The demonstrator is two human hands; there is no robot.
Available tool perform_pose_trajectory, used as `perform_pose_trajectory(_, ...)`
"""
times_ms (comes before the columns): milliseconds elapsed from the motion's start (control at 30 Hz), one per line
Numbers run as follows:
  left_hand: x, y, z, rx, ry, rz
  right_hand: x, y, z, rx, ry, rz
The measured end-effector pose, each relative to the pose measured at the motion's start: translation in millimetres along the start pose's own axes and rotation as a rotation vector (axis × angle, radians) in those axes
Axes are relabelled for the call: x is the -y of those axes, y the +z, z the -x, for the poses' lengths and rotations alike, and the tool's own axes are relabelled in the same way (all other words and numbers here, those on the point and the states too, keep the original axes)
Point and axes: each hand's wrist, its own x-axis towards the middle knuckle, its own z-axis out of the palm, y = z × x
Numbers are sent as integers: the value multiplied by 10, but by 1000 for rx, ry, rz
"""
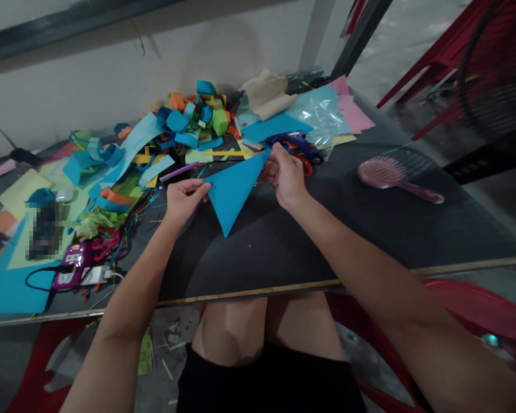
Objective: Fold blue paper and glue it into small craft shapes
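A blue paper triangle is held just above the dark table, its point aimed toward me. My left hand pinches its left corner. My right hand pinches the upper right corner, fingers closed on the edge. Behind the triangle lies a heap of folded paper pieces in blue, orange and green.
A pink hairbrush lies to the right. A blue glue gun and red-handled scissors sit behind my right hand. Paper sheets, strips, a purple pen and a magenta device with cables crowd the left. Red chairs stand at the right.
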Motion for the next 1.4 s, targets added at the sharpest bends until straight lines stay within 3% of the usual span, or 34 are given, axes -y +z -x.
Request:
perform_pose_trajectory(200,3,7,0,-33,-3,3,-9,45,72,172,-12,138)
perform_pose_trajectory(400,21,28,-11,-50,-3,19,-59,24,78,159,-144,331)
perform_pose_trajectory(500,48,42,-15,-69,-2,23,-42,39,96,176,-121,299)
perform_pose_trajectory(633,88,58,-17,-161,10,37,6,76,149,297,-81,286)
perform_pose_trajectory(733,102,71,-16,-181,9,49,21,80,165,285,-114,352)
perform_pose_trajectory(1067,93,79,-15,-172,-8,67,-35,64,138,315,-22,266)
perform_pose_trajectory(1400,200,8,-95,-188,-34,81,-27,88,177,492,172,172)
